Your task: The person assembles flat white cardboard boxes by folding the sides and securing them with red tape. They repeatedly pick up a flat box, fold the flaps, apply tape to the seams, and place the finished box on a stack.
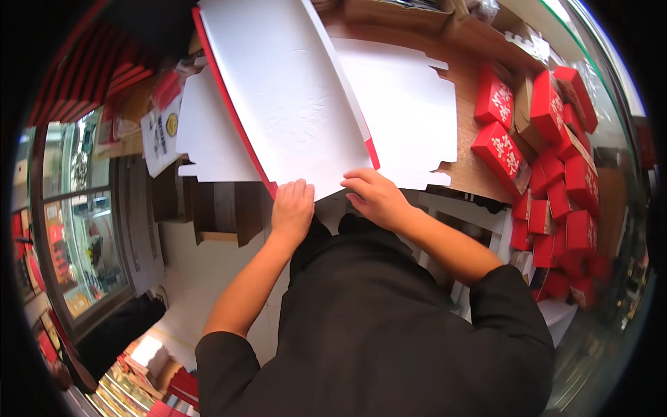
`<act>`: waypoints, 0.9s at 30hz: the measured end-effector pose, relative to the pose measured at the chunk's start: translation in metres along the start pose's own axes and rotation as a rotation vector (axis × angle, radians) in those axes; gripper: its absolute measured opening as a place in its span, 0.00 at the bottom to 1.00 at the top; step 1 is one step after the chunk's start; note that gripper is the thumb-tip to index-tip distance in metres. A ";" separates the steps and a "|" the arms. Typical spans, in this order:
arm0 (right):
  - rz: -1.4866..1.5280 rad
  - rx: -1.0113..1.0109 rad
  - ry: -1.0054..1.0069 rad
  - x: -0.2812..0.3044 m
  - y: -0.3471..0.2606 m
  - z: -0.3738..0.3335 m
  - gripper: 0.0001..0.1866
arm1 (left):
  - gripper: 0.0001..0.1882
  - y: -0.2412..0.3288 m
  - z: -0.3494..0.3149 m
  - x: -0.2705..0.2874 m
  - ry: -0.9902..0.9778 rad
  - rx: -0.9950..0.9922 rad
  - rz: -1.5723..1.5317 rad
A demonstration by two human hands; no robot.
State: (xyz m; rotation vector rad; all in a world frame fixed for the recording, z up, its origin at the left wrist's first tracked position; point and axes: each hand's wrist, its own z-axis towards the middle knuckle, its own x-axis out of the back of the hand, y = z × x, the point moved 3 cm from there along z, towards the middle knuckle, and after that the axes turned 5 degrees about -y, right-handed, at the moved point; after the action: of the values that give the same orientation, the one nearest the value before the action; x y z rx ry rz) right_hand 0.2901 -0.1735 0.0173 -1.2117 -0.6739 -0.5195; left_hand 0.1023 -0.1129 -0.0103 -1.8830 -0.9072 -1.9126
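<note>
A long, shallow cardboard box [292,90], white inside with red edges, lies tilted before me, its near end toward my body. My left hand [293,208] is closed on its near left corner, fingers together over the edge and thumb hidden. At the near right side, my right hand [379,198] has its fingers bent over the white end flap, with the thumb on the near side of that edge. Beneath the box, a flat white cardboard sheet [410,104] with notched ends spreads out to both sides.
Several small red boxes [500,158] with white print are piled on the right, beside a brown wooden tabletop [465,156]. Open brown cartons [396,14] line the far edge. A printed white plastic bag [161,135] hangs at the left. Wooden shelving [226,215] stands below the table.
</note>
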 end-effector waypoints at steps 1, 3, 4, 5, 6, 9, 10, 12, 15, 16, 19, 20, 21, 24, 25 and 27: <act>-0.080 0.034 -0.093 -0.006 0.003 0.006 0.15 | 0.22 -0.002 -0.004 -0.001 0.006 0.014 0.017; -0.308 0.143 -0.230 -0.013 0.007 0.023 0.13 | 0.23 -0.008 -0.011 -0.003 0.041 0.032 0.047; -0.424 0.199 -0.293 -0.015 0.008 0.031 0.13 | 0.23 -0.012 -0.014 -0.004 0.039 0.033 0.065; -0.522 0.222 -0.403 -0.017 0.007 0.037 0.10 | 0.23 -0.015 -0.016 -0.006 0.039 0.034 0.081; -0.576 0.231 -0.462 -0.021 0.013 0.041 0.09 | 0.23 -0.017 -0.017 -0.007 0.038 0.034 0.096; -0.660 0.257 -0.642 -0.027 0.027 0.052 0.07 | 0.10 -0.021 -0.016 -0.004 0.130 -0.051 0.158; -0.605 0.224 -0.700 -0.025 0.029 0.056 0.07 | 0.06 -0.021 -0.016 -0.003 0.165 -0.089 0.165; -0.492 0.159 -0.816 -0.018 0.024 0.067 0.07 | 0.10 -0.024 -0.014 0.006 0.006 -0.034 0.093; -0.427 0.024 -0.856 -0.018 0.031 0.086 0.06 | 0.12 -0.034 0.005 0.019 -0.029 0.004 0.033; -0.434 0.012 -0.839 -0.021 0.038 0.091 0.06 | 0.12 -0.037 0.013 0.017 0.007 0.016 0.052; -0.439 0.011 -0.620 -0.026 0.052 0.104 0.04 | 0.11 -0.050 0.033 0.007 0.098 0.043 0.110; -0.437 0.009 -0.559 -0.025 0.053 0.109 0.04 | 0.11 -0.055 0.036 0.006 0.044 0.089 0.092; -0.439 -0.055 -0.620 -0.024 0.057 0.114 0.03 | 0.11 -0.059 0.039 0.006 -0.010 0.135 0.075; -0.403 -0.090 -0.594 -0.020 0.061 0.121 0.03 | 0.10 -0.062 0.048 0.014 0.125 0.114 0.145; -0.414 -0.070 -0.537 -0.021 0.063 0.121 0.02 | 0.10 -0.061 0.050 0.018 0.220 0.081 0.187; -0.558 0.077 -0.289 -0.022 0.061 0.118 0.02 | 0.09 -0.061 0.050 0.011 0.185 0.012 0.231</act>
State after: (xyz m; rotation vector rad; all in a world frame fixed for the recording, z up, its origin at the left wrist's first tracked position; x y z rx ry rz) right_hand 0.2940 -0.0433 -0.0158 -1.0284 -1.2839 -0.7778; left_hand 0.1030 -0.0335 -0.0165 -1.6878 -0.6150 -1.8962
